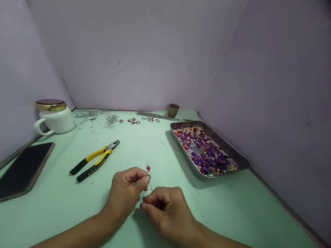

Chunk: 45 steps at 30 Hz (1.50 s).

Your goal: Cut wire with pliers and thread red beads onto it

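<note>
Near the front middle of the green table, my left hand [126, 191] pinches a small beaded wire piece, with a red bead [148, 168] and a clear or white bead showing above the fingertips. Thin wire [151, 185] runs down from this piece. Just below and to the right, my right hand [172, 214] is closed, thumb and index finger pinched together at the wire's lower end. The two hands are close but apart.
Yellow-black pliers [96, 163] and a phone [23, 171] lie left. Behind are a white cup [58, 120] with a gold-rimmed lid, wire scraps [111, 120], beaded pieces [133, 121] and a small brown cup [173, 110]. A metal tray [226, 146] of beads sits right.
</note>
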Each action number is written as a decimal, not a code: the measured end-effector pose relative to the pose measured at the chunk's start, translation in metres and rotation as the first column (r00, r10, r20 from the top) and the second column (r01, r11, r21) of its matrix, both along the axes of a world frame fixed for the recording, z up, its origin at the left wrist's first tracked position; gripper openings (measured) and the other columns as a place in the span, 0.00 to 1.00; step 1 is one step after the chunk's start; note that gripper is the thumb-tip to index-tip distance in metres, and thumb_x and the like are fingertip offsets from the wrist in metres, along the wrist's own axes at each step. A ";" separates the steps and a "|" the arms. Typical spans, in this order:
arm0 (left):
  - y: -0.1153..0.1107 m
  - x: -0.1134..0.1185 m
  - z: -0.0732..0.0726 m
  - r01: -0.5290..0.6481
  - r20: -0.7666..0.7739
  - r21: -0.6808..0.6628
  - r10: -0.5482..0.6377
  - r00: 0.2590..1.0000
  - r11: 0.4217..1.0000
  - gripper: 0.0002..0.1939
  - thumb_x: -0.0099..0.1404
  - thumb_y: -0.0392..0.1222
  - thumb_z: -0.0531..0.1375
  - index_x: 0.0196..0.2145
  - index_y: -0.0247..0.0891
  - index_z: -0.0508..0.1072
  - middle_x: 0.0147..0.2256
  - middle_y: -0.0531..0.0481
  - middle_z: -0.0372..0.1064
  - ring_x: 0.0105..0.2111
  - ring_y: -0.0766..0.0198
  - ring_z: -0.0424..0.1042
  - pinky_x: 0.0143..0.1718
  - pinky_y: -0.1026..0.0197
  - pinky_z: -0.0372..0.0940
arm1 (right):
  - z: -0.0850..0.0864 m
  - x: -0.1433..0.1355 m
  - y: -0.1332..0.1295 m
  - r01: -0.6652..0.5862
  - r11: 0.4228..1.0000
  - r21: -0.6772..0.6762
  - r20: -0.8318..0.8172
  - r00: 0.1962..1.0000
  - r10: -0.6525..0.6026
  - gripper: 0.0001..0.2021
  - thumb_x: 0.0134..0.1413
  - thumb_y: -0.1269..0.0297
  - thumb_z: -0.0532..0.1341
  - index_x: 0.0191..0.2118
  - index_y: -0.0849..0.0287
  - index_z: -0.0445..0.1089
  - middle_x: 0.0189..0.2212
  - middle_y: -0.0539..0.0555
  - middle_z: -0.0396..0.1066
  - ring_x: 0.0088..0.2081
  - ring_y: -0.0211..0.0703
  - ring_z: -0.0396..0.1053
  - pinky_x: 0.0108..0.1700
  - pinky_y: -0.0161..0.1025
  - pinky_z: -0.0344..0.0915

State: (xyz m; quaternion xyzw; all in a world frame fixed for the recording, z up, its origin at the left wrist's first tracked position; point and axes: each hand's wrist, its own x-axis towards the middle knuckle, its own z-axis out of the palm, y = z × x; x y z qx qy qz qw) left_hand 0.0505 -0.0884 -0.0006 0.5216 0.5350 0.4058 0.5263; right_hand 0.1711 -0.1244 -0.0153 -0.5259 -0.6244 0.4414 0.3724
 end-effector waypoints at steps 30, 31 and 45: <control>-0.002 -0.022 0.055 0.689 -0.677 -0.301 -0.657 0.332 0.659 0.06 0.40 0.35 0.59 0.12 0.38 0.65 0.15 0.53 0.63 0.15 0.66 0.60 0.13 0.67 0.51 | 0.003 -0.002 0.007 -0.389 0.743 -0.545 -0.361 0.908 0.210 0.14 0.22 0.63 0.71 0.18 0.65 0.67 0.13 0.47 0.65 0.16 0.31 0.61 0.20 0.31 0.59; -0.002 -0.023 0.054 0.685 -0.677 -0.293 -0.651 0.343 0.667 0.06 0.40 0.36 0.59 0.13 0.38 0.64 0.14 0.54 0.62 0.15 0.66 0.60 0.13 0.67 0.51 | 0.001 -0.002 0.007 -0.377 0.736 -0.562 -0.356 0.914 0.197 0.15 0.22 0.62 0.71 0.18 0.65 0.68 0.13 0.48 0.66 0.16 0.32 0.62 0.21 0.31 0.61; 0.009 -0.032 0.045 0.771 -0.617 -0.166 -0.675 0.405 0.614 0.05 0.44 0.31 0.53 0.16 0.37 0.64 0.16 0.57 0.60 0.17 0.70 0.59 0.15 0.69 0.52 | 0.002 0.004 0.009 -0.408 0.717 -0.565 -0.424 0.889 0.172 0.14 0.31 0.61 0.69 0.23 0.68 0.71 0.16 0.52 0.69 0.18 0.33 0.67 0.22 0.29 0.64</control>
